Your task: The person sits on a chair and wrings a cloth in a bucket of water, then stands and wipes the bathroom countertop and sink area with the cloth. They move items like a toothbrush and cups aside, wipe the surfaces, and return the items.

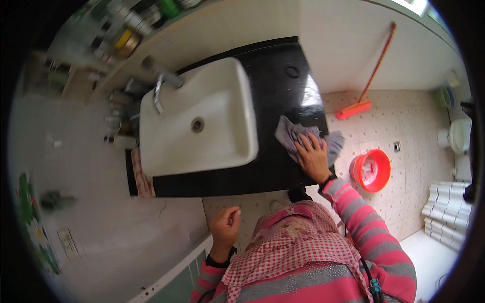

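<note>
My right hand [313,157] presses down on a crumpled grey cloth [290,135] at the right end of the black countertop [271,98]. Its fingers are spread over the fabric, and part of the cloth hangs past the counter's edge. In front of my apron, below the counter's front edge, my left hand [226,229] hovers with its fingers curled in and nothing visible in them. Left of the cloth, a white rectangular washbasin [223,142] sits on the counter with a chrome faucet [158,96]. A dark ring [292,72] lies near the back right of the countertop.
On the tiled floor to the right are a red bucket [384,170] with foamy liquid and an orange broom [354,109] leaning on the wall. A folded red-and-white cloth [142,174] lies at the counter's left end. Bottles [125,142] stand behind the basin; toiletries fill the shelf [170,22].
</note>
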`<action>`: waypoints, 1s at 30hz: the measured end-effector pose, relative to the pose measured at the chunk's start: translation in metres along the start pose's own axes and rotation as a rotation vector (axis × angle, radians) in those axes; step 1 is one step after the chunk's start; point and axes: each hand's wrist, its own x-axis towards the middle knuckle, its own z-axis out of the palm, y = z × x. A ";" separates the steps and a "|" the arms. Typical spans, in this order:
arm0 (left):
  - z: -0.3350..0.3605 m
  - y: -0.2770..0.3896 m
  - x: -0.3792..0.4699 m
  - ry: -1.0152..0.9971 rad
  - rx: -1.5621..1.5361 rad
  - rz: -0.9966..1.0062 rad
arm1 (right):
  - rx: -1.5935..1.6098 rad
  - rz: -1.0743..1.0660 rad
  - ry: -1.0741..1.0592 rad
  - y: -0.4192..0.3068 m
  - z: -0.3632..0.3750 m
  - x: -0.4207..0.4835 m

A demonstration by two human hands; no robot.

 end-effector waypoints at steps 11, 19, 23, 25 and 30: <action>-0.074 -0.087 -0.155 0.189 0.010 -0.237 | 0.124 -0.439 -0.140 -0.204 0.064 -0.023; -0.084 -0.109 -0.229 0.261 -0.083 -0.479 | 0.209 -0.612 -0.168 -0.351 0.124 0.048; -0.073 -0.100 -0.234 0.258 -0.097 -0.462 | 0.204 -0.625 -0.197 -0.361 0.131 0.056; -0.068 -0.094 -0.231 0.244 -0.090 -0.433 | 0.188 -0.631 -0.157 -0.347 0.127 0.051; -0.049 -0.082 -0.209 0.182 -0.038 -0.298 | 0.226 -0.534 -0.109 -0.261 0.085 0.015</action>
